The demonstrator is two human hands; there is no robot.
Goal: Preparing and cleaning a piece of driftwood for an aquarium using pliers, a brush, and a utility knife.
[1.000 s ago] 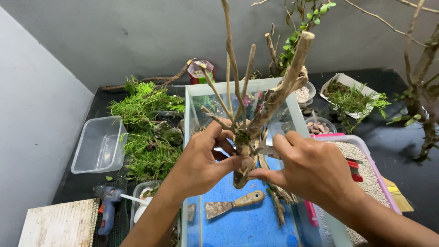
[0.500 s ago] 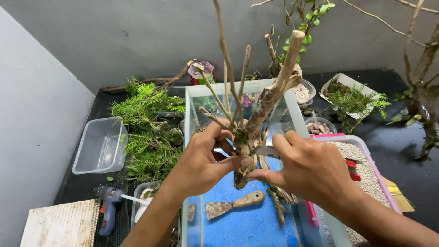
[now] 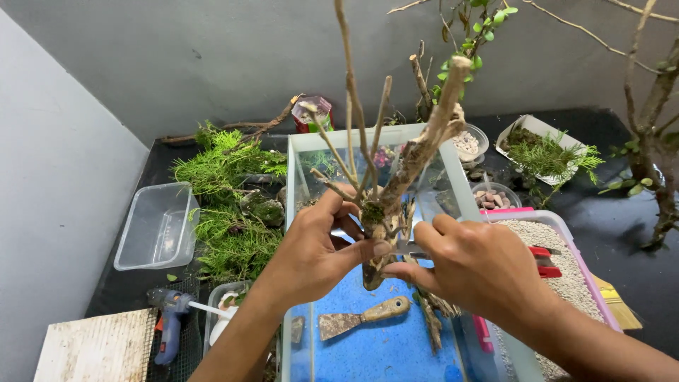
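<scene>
A branched piece of driftwood [image 3: 407,166] with a patch of green moss at its fork is held upright over a glass tank [image 3: 304,152]. My left hand [image 3: 315,251] grips its lower trunk, thumb pressed on the wood. My right hand [image 3: 477,265] pinches a thin metal tool, seemingly tweezers [image 3: 407,247], with its tip at the mossy fork. On the blue tank floor [image 3: 375,350] lie a wooden-handled putty knife [image 3: 361,318] and a loose twig [image 3: 430,322].
Green moss and foliage [image 3: 226,205] lie left of the tank, with an empty clear plastic box [image 3: 155,226] and a blue glue gun [image 3: 170,318]. Right: a tub of pale gravel [image 3: 559,272] with a red tool [image 3: 541,258], bowls of pebbles [image 3: 494,197], potted plants [image 3: 544,152].
Both hands and the driftwood stay almost in place. The driftwood has tilted slightly and my right hand's fingers have shifted a little at the mossy fork.
</scene>
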